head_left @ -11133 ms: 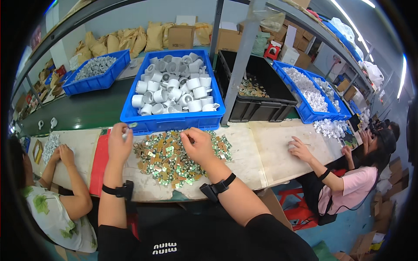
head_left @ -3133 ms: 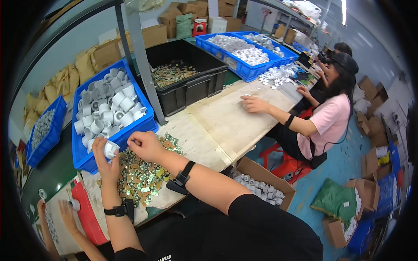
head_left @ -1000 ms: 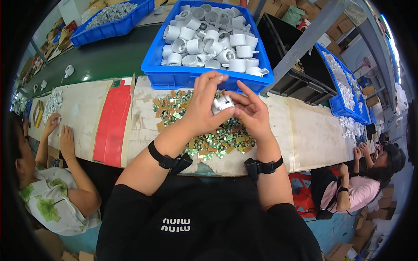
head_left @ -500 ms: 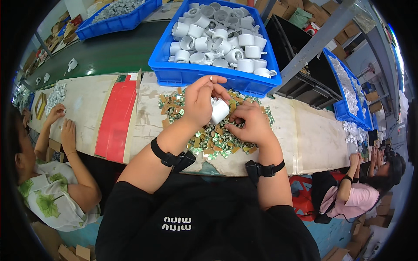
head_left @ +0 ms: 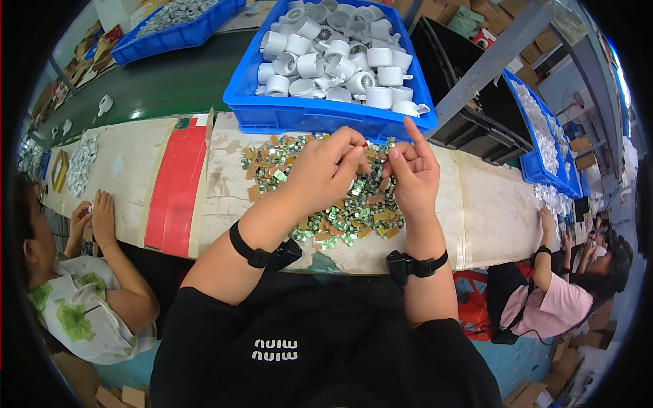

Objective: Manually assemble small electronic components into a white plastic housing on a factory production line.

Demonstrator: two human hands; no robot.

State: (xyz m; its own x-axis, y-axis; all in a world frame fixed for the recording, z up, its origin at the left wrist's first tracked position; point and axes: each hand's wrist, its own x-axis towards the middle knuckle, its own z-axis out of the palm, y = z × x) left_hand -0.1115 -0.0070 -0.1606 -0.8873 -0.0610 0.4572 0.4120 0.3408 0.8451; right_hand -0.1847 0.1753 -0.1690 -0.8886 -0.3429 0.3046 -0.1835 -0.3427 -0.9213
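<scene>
My left hand [head_left: 331, 171] is curled closed above a pile of small parts, its back toward me. It is closed round a white cup-shaped plastic housing [head_left: 352, 184], of which only a sliver shows below the fingers. Just to the right, my right hand [head_left: 416, 180] is raised with its index finger stretched up. At its thumb tip a small green circuit board [head_left: 390, 142] appears pinched; the fingers partly hide the grip. Beneath both hands spreads the pile of green and brown circuit boards [head_left: 333, 224] on the worktable.
A blue crate [head_left: 292, 115] full of white cup-shaped housings stands beyond the pile. Red sheeting [head_left: 175, 187] covers a strip of table to the left. A green conveyor belt [head_left: 156, 81] runs behind. Co-workers [head_left: 88, 306] sit at either side; a grey metal post [head_left: 490, 64] rises at right.
My right hand has lifted off the pile and turned, its index finger now stretched up. My left hand has turned, hiding most of the white housing. The view has shifted slightly.
</scene>
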